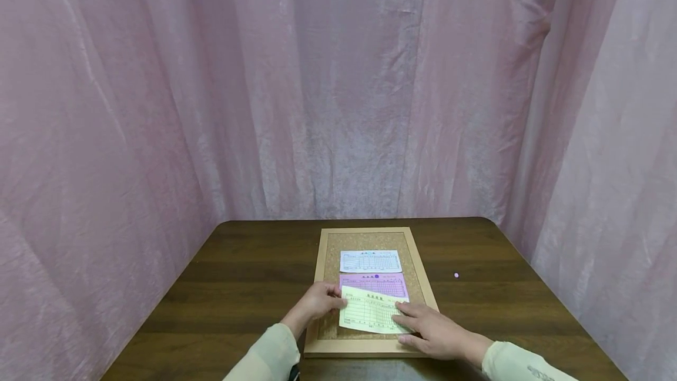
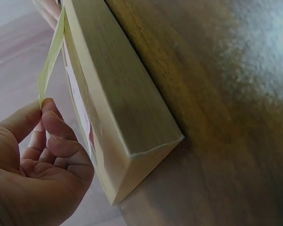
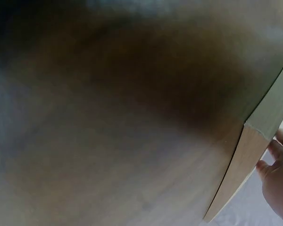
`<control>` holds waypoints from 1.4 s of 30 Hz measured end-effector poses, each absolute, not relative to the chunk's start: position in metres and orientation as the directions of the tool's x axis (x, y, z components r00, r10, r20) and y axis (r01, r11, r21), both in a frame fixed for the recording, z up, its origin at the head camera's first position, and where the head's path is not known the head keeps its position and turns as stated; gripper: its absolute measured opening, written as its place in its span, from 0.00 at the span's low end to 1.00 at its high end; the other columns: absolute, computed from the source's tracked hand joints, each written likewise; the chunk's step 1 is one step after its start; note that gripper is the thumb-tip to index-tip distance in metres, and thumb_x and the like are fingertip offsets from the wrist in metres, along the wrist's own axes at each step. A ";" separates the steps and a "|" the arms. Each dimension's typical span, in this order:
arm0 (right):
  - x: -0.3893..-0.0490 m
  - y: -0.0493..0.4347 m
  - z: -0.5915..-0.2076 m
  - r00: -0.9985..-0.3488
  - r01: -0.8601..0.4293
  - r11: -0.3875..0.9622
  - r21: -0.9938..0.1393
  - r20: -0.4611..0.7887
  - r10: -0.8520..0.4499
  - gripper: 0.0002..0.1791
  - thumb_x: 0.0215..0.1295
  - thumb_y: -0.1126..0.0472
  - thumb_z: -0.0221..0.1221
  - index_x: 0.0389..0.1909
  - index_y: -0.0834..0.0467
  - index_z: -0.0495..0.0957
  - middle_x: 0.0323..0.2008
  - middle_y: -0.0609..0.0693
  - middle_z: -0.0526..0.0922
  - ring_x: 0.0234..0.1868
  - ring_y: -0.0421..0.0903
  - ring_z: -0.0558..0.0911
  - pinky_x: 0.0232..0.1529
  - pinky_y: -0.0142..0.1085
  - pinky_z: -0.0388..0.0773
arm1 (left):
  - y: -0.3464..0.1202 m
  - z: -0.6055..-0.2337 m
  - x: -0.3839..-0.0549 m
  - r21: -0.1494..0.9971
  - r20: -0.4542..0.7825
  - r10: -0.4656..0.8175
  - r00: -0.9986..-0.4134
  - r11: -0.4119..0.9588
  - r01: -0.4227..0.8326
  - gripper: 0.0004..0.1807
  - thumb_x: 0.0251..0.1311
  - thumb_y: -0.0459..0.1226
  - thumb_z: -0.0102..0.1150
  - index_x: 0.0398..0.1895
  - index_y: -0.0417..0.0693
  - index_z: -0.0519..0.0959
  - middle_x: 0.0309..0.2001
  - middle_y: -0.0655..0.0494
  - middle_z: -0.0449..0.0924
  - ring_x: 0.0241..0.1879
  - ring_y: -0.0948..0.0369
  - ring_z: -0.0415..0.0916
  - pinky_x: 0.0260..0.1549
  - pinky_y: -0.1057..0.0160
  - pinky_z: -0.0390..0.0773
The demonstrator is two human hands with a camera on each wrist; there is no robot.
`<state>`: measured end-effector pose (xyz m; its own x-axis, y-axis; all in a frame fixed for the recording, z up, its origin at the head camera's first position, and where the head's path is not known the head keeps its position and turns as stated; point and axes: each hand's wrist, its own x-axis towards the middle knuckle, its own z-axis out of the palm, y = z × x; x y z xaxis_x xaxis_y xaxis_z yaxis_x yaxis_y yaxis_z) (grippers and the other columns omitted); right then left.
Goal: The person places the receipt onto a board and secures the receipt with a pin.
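A yellow printed form slip [image 1: 370, 313] lies over the lower part of a wood-framed cork board [image 1: 334, 246]. My left hand [image 1: 319, 300] pinches its left edge between thumb and index finger. In the left wrist view, the yellow slip [image 2: 52, 61] rises at a slant from the left hand [image 2: 42, 160]. Fingers spread, my right hand [image 1: 436, 329] rests on the slip's right end. Above it, a purple form slip [image 1: 359, 283] with a round purple pushpin [image 1: 376, 276] is partly covered by the yellow one. A pale blue-white slip [image 1: 370, 262] sits higher up.
On the dark wooden table [image 1: 254, 275], a small pinkish-purple pin [image 1: 456, 275] lies right of the board. Pink curtains [image 1: 359, 87] hang behind the table and at both sides. The board's thick frame [image 2: 122, 94] stands up from the tabletop.
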<state>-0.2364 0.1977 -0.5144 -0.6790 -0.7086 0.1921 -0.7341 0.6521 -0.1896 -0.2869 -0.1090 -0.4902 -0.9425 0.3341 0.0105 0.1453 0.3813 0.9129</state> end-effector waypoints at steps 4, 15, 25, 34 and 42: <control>-0.233 0.198 -0.515 -0.683 -0.730 0.657 -0.186 0.178 -0.708 0.33 0.76 0.37 0.44 0.67 0.57 0.73 0.69 0.60 0.69 0.67 0.62 0.69 0.62 0.59 0.66 | -0.109 -0.493 -0.287 0.912 0.008 0.318 -0.948 0.386 0.138 0.09 0.56 0.25 0.66 0.22 0.37 0.76 0.18 0.59 0.69 0.20 0.63 0.67 0.20 0.67 0.67; -0.226 0.197 -0.512 -0.711 -0.703 0.686 -0.188 0.166 -0.683 0.35 0.73 0.34 0.46 0.65 0.56 0.76 0.68 0.58 0.71 0.67 0.62 0.69 0.62 0.58 0.67 | -0.110 -0.497 -0.286 0.878 -0.044 0.283 -0.958 0.468 0.098 0.09 0.53 0.27 0.69 0.21 0.40 0.78 0.18 0.59 0.71 0.20 0.63 0.68 0.18 0.68 0.64; -0.224 0.197 -0.513 -0.690 -0.723 0.675 -0.148 0.208 -0.693 0.35 0.72 0.34 0.46 0.63 0.56 0.77 0.66 0.58 0.72 0.65 0.61 0.72 0.60 0.57 0.70 | -0.113 -0.497 -0.287 0.854 -0.021 0.288 -0.958 0.503 0.133 0.04 0.53 0.29 0.69 0.30 0.39 0.83 0.21 0.56 0.77 0.21 0.62 0.72 0.18 0.66 0.69; -0.224 0.197 -0.515 -0.684 -0.727 0.672 -0.141 0.222 -0.694 0.35 0.72 0.33 0.47 0.63 0.56 0.77 0.66 0.58 0.72 0.65 0.61 0.72 0.59 0.58 0.70 | -0.118 -0.493 -0.290 0.761 0.139 0.298 -0.944 0.578 0.294 0.11 0.52 0.31 0.70 0.39 0.35 0.85 0.30 0.54 0.81 0.32 0.60 0.74 0.30 0.61 0.76; -0.224 0.197 -0.518 -0.683 -0.727 0.676 -0.120 0.234 -0.692 0.36 0.71 0.32 0.47 0.63 0.56 0.77 0.66 0.58 0.72 0.64 0.60 0.72 0.58 0.56 0.71 | -0.122 -0.495 -0.292 0.752 0.145 0.317 -0.937 0.580 0.313 0.13 0.54 0.33 0.71 0.43 0.38 0.85 0.40 0.48 0.81 0.42 0.52 0.76 0.40 0.52 0.78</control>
<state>-0.2243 0.1974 -0.5184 -0.6825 -0.6922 0.2344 -0.7269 0.6762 -0.1196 -0.2925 -0.1219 -0.4953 -0.9372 0.3171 0.1451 0.3127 0.5800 0.7522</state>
